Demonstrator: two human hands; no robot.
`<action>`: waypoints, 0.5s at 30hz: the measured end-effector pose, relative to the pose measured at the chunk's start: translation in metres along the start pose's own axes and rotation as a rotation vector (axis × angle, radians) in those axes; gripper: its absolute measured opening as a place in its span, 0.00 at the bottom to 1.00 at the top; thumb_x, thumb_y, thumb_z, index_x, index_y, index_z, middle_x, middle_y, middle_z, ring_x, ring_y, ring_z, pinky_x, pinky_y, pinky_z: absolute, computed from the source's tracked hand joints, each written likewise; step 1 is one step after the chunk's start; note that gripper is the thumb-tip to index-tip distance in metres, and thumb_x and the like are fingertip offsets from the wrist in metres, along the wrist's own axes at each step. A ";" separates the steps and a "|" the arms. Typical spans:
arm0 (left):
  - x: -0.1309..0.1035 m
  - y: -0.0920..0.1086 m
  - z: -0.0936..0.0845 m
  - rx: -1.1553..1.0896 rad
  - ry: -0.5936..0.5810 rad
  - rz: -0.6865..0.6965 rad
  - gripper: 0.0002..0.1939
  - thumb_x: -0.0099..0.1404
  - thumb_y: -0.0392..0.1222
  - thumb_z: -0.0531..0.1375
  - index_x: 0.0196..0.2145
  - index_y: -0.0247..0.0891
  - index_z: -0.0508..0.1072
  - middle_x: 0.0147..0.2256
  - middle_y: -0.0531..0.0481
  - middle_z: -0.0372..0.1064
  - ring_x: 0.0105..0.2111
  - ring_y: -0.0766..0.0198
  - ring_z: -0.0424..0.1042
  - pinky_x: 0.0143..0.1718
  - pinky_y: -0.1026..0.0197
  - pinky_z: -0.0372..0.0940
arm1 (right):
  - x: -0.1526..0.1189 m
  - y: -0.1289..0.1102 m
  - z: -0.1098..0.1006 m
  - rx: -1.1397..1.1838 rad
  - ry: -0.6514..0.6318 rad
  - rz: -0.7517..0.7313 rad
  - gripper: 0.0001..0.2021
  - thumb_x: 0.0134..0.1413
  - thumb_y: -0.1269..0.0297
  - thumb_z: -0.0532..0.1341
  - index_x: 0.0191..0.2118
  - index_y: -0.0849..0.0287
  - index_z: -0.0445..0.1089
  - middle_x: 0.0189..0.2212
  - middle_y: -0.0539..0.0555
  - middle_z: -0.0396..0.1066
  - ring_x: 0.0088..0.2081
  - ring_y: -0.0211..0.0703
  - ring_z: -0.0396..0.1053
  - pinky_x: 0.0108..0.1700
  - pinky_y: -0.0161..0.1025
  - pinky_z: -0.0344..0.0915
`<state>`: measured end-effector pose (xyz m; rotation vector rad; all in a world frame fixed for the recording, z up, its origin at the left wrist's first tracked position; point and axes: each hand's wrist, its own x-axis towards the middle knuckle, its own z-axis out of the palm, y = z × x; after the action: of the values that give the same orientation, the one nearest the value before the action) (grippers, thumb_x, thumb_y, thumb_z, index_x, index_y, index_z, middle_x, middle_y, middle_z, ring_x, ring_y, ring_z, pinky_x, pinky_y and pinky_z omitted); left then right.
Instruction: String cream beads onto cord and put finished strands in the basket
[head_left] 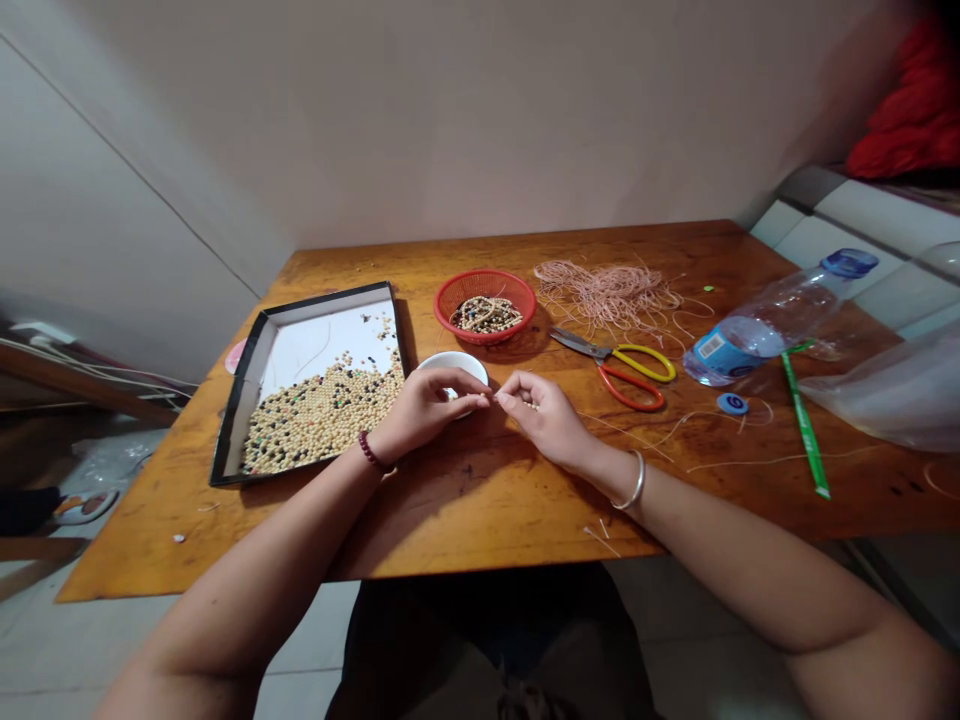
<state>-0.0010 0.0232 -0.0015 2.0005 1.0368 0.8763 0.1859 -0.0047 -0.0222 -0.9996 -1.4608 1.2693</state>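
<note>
My left hand, a dark bead bracelet on its wrist, is closed in a pinch over the front of a white bowl. What its fingertips hold is too small to make out. Almost touching them are the fingertips of my right hand, also pinched, with a silver bangle on that wrist. A thin pale string trails from the right hand across the table, and a few pale beads show by its fingers. Left of my hands, a shallow black-edged box holds many cream and dark beads.
Behind the bowl stands a red basket with strung beads. A tangle of pink string, scissors, a plastic bottle, a blue cap, a green strip and a clear bag lie to the right on the wooden table.
</note>
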 end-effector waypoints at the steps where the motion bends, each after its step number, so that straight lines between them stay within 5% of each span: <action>1: 0.000 0.001 0.000 0.007 -0.002 0.002 0.09 0.58 0.45 0.65 0.33 0.36 0.79 0.30 0.47 0.76 0.27 0.69 0.70 0.25 0.69 0.61 | 0.000 -0.001 0.000 -0.003 0.001 0.002 0.12 0.51 0.55 0.59 0.28 0.59 0.63 0.21 0.47 0.60 0.24 0.34 0.56 0.27 0.33 0.52; 15: -0.001 0.002 0.000 0.016 -0.042 0.012 0.10 0.58 0.46 0.65 0.33 0.37 0.79 0.30 0.48 0.75 0.27 0.70 0.67 0.24 0.69 0.59 | 0.000 -0.004 0.000 0.015 -0.006 0.106 0.06 0.49 0.63 0.57 0.25 0.57 0.63 0.15 0.43 0.52 0.19 0.33 0.48 0.22 0.33 0.44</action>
<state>-0.0011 0.0215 -0.0001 2.0315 1.0123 0.8312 0.1860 -0.0051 -0.0179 -1.0761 -1.4164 1.3587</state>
